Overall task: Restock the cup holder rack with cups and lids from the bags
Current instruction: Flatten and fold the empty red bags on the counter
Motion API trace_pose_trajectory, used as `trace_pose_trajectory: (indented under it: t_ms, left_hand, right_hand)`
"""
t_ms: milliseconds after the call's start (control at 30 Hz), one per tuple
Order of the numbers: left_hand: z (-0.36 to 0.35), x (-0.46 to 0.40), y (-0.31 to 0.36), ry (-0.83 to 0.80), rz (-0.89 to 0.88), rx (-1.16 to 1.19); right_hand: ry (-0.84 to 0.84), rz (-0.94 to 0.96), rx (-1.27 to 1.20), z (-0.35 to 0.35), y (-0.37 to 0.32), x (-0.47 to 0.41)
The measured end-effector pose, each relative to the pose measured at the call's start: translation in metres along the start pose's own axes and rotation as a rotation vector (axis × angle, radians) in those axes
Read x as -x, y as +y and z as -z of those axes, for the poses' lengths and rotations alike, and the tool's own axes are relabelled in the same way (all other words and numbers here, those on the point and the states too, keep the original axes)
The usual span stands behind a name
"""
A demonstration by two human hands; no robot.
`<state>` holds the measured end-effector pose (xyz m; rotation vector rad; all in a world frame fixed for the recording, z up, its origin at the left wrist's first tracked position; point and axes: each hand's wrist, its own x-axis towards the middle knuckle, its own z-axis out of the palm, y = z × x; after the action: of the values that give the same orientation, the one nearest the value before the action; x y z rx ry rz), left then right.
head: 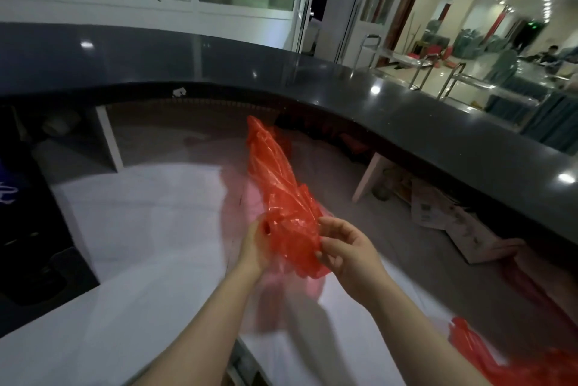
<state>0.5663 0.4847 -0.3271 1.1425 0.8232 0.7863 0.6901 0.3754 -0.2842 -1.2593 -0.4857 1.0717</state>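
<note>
**A:** so what's going on with the hands here?

**B:** both are on a crumpled red plastic bag (283, 195), held up over the white desk surface (150, 217). The left hand (256, 245) grips the bag's lower end, fingers curled round the bunched plastic. The right hand (347, 248) is just beside it, its fingers (333, 226) bent and touching the bag's right edge, with the thumb side pinching a fold, as far as the blur lets anyone tell.

**A:** which way is the bag pointing?

**B:** it sticks up and away from the person, tilted a bit left, toward the curved dark counter (406, 110). Can't tell if anything is inside it, it looks pretty flat and see-through.

**A:** any other bags around?

**B:** yeah, a second red bag (488, 354) lies at the bottom right, well apart from the hands. There's also a cardboard box (466, 229) under the counter on the right. Cups, lids and the rack don't show up clearly anywhere.
</note>
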Motion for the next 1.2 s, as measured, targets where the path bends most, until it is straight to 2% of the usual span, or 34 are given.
trace_pose_trajectory:
  t_ms: [67,133,200,300,367,500,600,667,767,867,933,1033,1200]
  left_hand:
    - [-0.002,0.010,0.005,0.147,-0.078,-0.040]
    - [0.006,0.020,0.009,0.218,-0.176,-0.023]
    - [0.019,0.030,0.014,0.207,-0.194,-0.045]
    - [0.035,0.038,0.023,0.099,-0.193,-0.157]
    - [0.039,0.045,0.030,0.044,-0.192,-0.145]
    - [0.047,0.062,0.031,-0.022,-0.129,-0.181]
    - [0.056,0.073,0.026,-0.157,-0.065,-0.267]
    - [0.061,0.079,0.026,-0.127,-0.037,-0.248]
    - [0.070,0.083,0.024,0.100,-0.077,-0.253]
    - [0.089,0.077,0.019,0.373,-0.154,-0.519]
    - [0.101,0.074,0.016,0.504,-0.170,-0.584]
    - [0.112,0.066,0.012,0.574,-0.169,-0.648]
    - [0.116,0.058,0.009,0.578,-0.163,-0.709]
  right_hand:
    - [0.132,0.076,0.247,0.007,0.003,0.003]
    - [0.216,0.112,0.494,0.016,0.010,0.007]
    - [0.238,0.108,0.647,0.023,0.020,0.010]
    - [0.286,0.194,0.870,0.021,0.024,0.008]
    - [0.222,0.227,0.831,0.015,0.015,0.002]
    - [-0.059,0.163,0.655,-0.001,-0.001,-0.010]
    - [-0.125,0.129,0.586,-0.018,0.005,-0.012]
    - [-0.130,0.189,0.626,-0.027,0.012,-0.012]
    - [-0.044,0.189,0.567,-0.021,0.020,-0.014]
    - [0.176,0.144,0.421,0.015,0.028,-0.018]
    - [0.331,0.093,0.341,0.050,0.034,-0.019]
    - [0.492,0.020,0.323,0.091,0.040,-0.019]
    - [0.535,-0.036,0.119,0.123,0.037,-0.019]
